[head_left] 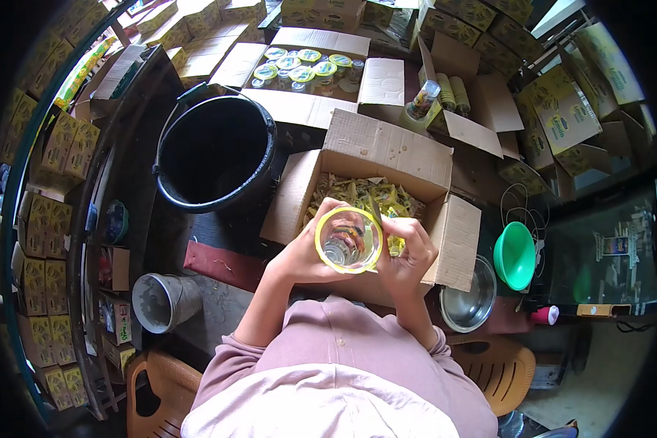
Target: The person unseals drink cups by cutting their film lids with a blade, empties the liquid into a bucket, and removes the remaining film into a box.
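Observation:
A clear cup with a yellow rim (349,239) is tilted so that its round end faces me, in front of my chest. Wrapped round its left side is my left hand (310,248). My right hand (407,252), at the cup's right side, has its fingers pinched on a small yellow packet (396,244). Behind both hands stands an open cardboard box (387,146), holding many yellow-green packets (358,191). Farther back, another open box (310,108) holds several lidded cups (301,74).
A large black bucket (269,157) stands left of the box, with a grey bucket (147,303) nearer me. At right are a metal bowl (456,317) and a green bowl (515,255). A filled jar (423,100) stands behind the box. Shelves with cartons (55,219) line the left.

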Available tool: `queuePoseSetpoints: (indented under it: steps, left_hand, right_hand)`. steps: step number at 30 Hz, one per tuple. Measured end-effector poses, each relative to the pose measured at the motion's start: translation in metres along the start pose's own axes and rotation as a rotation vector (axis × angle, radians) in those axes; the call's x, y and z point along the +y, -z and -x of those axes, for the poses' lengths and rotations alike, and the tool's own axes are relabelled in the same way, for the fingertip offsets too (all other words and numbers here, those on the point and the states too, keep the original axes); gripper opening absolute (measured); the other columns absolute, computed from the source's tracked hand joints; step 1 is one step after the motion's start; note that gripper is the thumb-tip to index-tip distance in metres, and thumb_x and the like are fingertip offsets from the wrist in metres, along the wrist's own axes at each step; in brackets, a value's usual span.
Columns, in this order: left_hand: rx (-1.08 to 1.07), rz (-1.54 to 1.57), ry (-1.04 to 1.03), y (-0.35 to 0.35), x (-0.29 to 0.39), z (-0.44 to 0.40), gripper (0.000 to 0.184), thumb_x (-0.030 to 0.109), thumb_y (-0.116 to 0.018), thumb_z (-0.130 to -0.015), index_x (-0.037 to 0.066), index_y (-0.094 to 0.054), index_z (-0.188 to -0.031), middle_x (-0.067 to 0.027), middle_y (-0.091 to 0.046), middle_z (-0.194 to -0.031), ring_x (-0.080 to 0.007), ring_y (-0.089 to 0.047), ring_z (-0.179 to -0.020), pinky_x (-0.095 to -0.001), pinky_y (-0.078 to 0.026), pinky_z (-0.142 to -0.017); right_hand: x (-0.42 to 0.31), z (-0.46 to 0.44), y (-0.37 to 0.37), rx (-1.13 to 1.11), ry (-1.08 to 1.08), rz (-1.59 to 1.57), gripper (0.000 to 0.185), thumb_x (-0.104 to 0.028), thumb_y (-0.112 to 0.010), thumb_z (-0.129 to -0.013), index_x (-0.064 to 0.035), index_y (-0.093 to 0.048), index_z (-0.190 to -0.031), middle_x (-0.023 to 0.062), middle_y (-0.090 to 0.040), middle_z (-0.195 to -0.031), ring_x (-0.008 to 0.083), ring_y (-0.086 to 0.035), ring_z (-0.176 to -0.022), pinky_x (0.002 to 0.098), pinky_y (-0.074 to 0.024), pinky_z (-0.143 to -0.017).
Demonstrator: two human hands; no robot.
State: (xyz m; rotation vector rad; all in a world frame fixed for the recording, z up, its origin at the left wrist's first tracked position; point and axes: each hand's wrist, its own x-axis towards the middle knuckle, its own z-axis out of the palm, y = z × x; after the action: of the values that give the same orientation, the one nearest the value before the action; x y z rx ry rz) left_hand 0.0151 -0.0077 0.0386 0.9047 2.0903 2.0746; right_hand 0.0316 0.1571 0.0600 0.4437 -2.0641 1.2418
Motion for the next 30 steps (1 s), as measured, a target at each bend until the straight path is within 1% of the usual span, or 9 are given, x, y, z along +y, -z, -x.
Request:
queuePoseSetpoints:
  steps: [3, 6, 10, 13, 16, 19, 20, 24, 30]
  left_hand:
    - [0.015, 0.008, 0.008, 0.002, 0.0, 0.0, 0.074, 0.016, -0.08, -0.055, 0.002, -0.04, -0.115, -0.0091, -0.039, -0.109, -0.0206, -0.051, -0.1, -0.031, -0.043, -0.088]
    - [-0.001, 0.006, -0.064, 0.006, -0.01, -0.001, 0.077, 0.016, -0.08, -0.055, 0.002, -0.038, -0.117, -0.0095, -0.038, -0.11, -0.0206, -0.049, -0.102, -0.0308, -0.042, -0.088]
    - [-0.088, 0.053, 0.02, 0.003, -0.008, 0.002, 0.079, 0.015, -0.081, -0.055, 0.004, -0.033, -0.117, -0.0096, -0.037, -0.109, -0.0199, -0.047, -0.104, -0.0308, -0.042, -0.089]
    - [-0.053, 0.017, -0.046, 0.002, -0.009, -0.001, 0.079, 0.015, -0.082, -0.054, 0.006, -0.033, -0.116, -0.0101, -0.037, -0.109, -0.0195, -0.047, -0.103, -0.0308, -0.041, -0.09]
    - [0.021, 0.047, -0.091, 0.0, -0.017, -0.002, 0.076, 0.014, -0.081, -0.055, 0.005, -0.035, -0.115, -0.0095, -0.04, -0.108, -0.019, -0.048, -0.102, -0.0307, -0.04, -0.091]
    - [0.029, 0.112, -0.056, 0.003, -0.009, -0.006, 0.068, 0.012, -0.08, -0.058, 0.003, -0.038, -0.111, -0.0093, -0.044, -0.107, -0.0183, -0.049, -0.103, -0.0313, -0.039, -0.093]
    - [0.054, 0.185, -0.039, 0.0, -0.007, -0.005, 0.063, 0.008, -0.075, -0.062, 0.001, -0.04, -0.114, -0.01, -0.047, -0.109, -0.0188, -0.048, -0.106, -0.0324, -0.038, -0.095]
    - [0.123, 0.233, -0.074, -0.005, -0.008, -0.005, 0.066, 0.004, -0.063, -0.067, 0.0, -0.032, -0.125, -0.0121, -0.047, -0.114, -0.0204, -0.048, -0.109, -0.0334, -0.037, -0.096]
    - [0.134, 0.267, -0.087, -0.01, -0.017, -0.002, 0.071, 0.003, -0.064, -0.066, 0.002, -0.028, -0.128, -0.0127, -0.044, -0.116, -0.0208, -0.047, -0.108, -0.0338, -0.038, -0.094]
  right_hand:
    - [-0.001, -0.003, 0.002, -0.012, 0.002, -0.056, 0.02, 0.012, -0.064, -0.066, 0.0011, -0.06, -0.082, 0.0101, -0.061, -0.074, 0.0162, -0.059, -0.067, 0.0235, -0.0459, -0.059]
    - [-0.001, 0.003, 0.003, -0.021, -0.036, -0.062, 0.02, 0.012, -0.064, -0.066, 0.0014, -0.061, -0.082, 0.0098, -0.061, -0.075, 0.0159, -0.059, -0.067, 0.0234, -0.0458, -0.059]
    - [0.001, 0.001, 0.002, -0.026, -0.037, -0.053, 0.02, 0.011, -0.066, -0.066, 0.0015, -0.061, -0.083, 0.0092, -0.061, -0.075, 0.015, -0.058, -0.066, 0.0232, -0.0457, -0.059]
    - [0.001, -0.001, 0.001, -0.026, -0.046, -0.064, 0.02, 0.011, -0.066, -0.066, 0.0014, -0.061, -0.083, 0.009, -0.061, -0.075, 0.0144, -0.058, -0.066, 0.0228, -0.0457, -0.059]
    - [0.003, -0.001, 0.001, -0.011, -0.042, -0.057, 0.02, 0.01, -0.066, -0.067, 0.0014, -0.061, -0.084, 0.0091, -0.061, -0.076, 0.0139, -0.058, -0.066, 0.0225, -0.0459, -0.059]
    - [0.003, 0.002, 0.0, 0.039, -0.048, -0.041, 0.018, 0.008, -0.067, -0.067, 0.0006, -0.061, -0.083, 0.0093, -0.061, -0.075, 0.0144, -0.058, -0.064, 0.0232, -0.0464, -0.059]
    - [0.003, 0.002, 0.0, 0.07, -0.05, -0.029, 0.018, 0.007, -0.067, -0.067, -0.0002, -0.061, -0.082, 0.0094, -0.061, -0.073, 0.0152, -0.059, -0.063, 0.0241, -0.0469, -0.058]
    - [-0.001, 0.004, -0.001, 0.101, -0.081, 0.017, 0.016, 0.004, -0.069, -0.068, -0.0009, -0.061, -0.08, 0.0097, -0.062, -0.071, 0.0162, -0.06, -0.061, 0.0252, -0.0477, -0.057]
    - [-0.004, 0.01, -0.003, 0.142, -0.028, 0.062, 0.017, 0.005, -0.069, -0.067, -0.0016, -0.06, -0.08, 0.0097, -0.061, -0.072, 0.0175, -0.062, -0.063, 0.0269, -0.0497, -0.058]
